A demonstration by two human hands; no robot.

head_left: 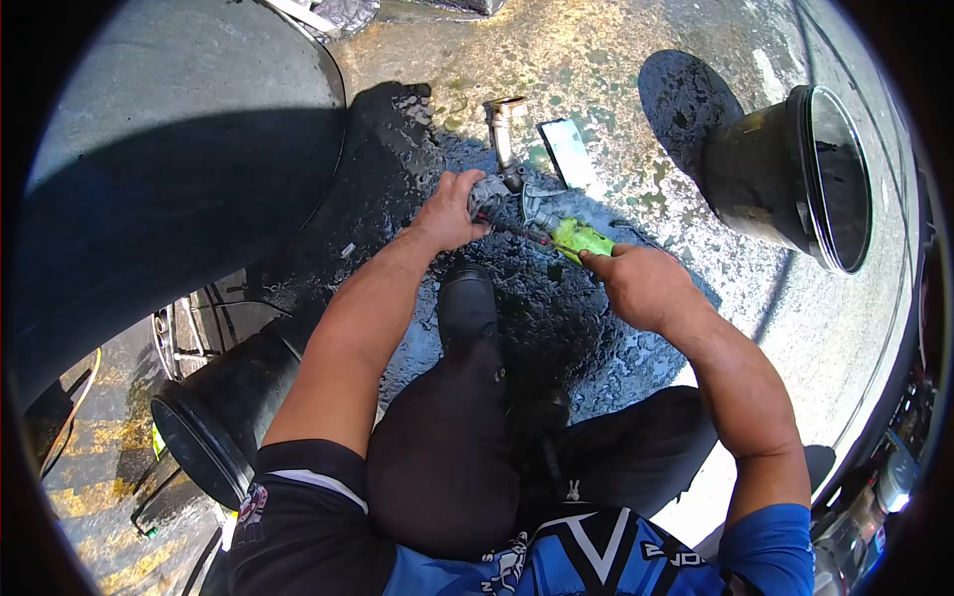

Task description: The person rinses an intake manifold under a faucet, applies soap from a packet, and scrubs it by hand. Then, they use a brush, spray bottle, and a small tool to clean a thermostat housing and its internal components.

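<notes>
My left hand (449, 213) is closed around a grey metal part (487, 197), its fingers curled over the top. My right hand (644, 286) grips a bright yellow-green object (581, 239), whose exact kind I cannot tell. A thin dark and red rod (519, 230) runs between the two hands. Beside the yellow-green piece is another grey metal piece (538, 205) with a forked shape. Just beyond my left hand, a short metal tube with a brownish end (502, 134) lies on the wet ground.
A flat phone-like slab with a bright screen (567, 154) lies past the parts. To the right a black bucket (760, 179) stands, and another black bucket (234, 412) is at lower left. A large dark rounded container (189, 149) fills the upper left. My boot (467, 303) is close below my hands.
</notes>
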